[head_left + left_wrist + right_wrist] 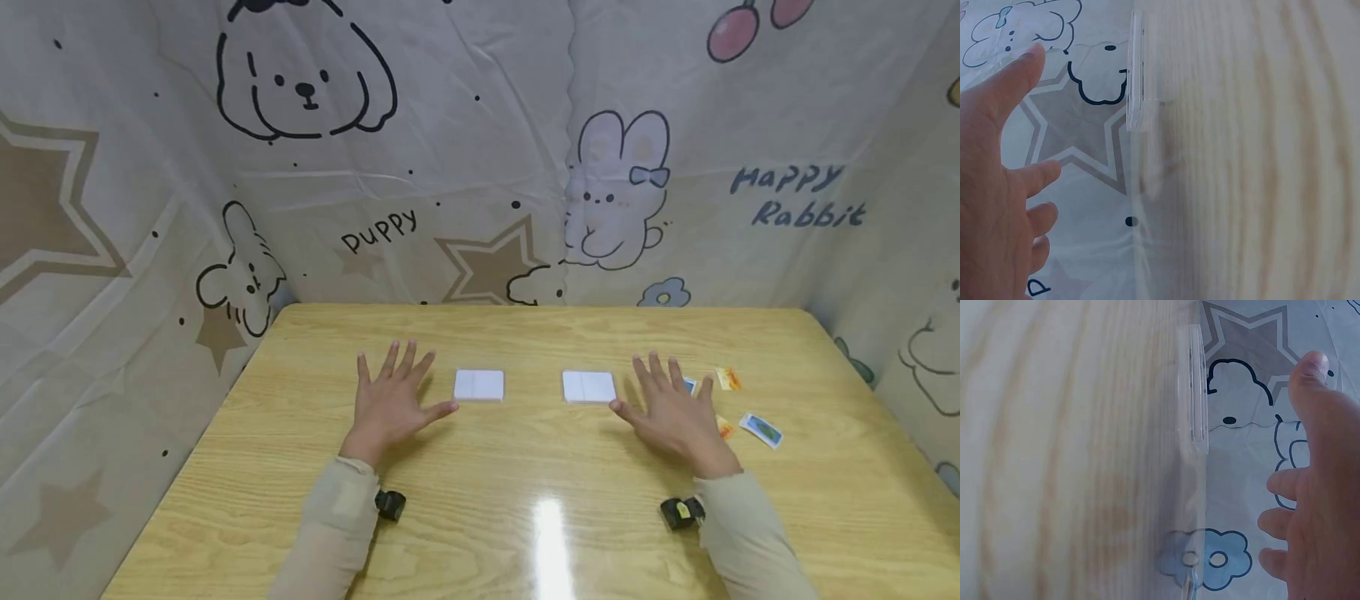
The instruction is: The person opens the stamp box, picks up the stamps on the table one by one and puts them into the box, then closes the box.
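Fingers spread wide, my left hand [392, 406] is over the table at left, its thumb tip close to the near left corner of a flat white rectangular case [479, 385]. A matching white case [588, 387] lies to the right, with my right hand [672, 414] beside it, its thumb near that case's near right corner. Both hands are spread and hold nothing. Seen edge-on in the left wrist view, the left case [1135, 69] is thin with clear sides. The right wrist view shows the other case [1196, 387] likewise.
Small picture cards lie around and past my right hand: a blue-and-green card [762, 430], an orange card [728, 379], and others partly hidden behind the hand. The wooden table [480, 467] meets a printed cloth [480, 150] at the back. Each wrist carries a small black camera.
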A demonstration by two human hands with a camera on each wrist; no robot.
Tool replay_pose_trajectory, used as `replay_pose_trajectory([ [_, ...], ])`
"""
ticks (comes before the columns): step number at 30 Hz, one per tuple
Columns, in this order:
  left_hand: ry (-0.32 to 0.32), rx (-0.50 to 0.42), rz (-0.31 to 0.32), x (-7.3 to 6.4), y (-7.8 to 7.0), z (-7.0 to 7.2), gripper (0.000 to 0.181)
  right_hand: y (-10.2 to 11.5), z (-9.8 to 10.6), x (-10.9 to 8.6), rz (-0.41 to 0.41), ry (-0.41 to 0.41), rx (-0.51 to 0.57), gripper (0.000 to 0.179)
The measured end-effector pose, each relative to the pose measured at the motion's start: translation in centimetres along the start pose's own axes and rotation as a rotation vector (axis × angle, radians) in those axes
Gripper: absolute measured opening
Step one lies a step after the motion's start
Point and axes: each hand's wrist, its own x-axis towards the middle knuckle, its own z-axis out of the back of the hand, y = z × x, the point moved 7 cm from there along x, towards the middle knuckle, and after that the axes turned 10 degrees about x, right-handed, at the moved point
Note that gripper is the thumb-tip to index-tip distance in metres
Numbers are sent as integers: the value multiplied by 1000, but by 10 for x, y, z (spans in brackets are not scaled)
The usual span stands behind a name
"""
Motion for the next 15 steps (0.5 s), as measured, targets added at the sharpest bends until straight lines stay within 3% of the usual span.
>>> replay_pose_trajectory([
  [15, 18, -76, -36, 5, -2, -7, 95, 9, -1, 4, 46, 0, 2, 91],
])
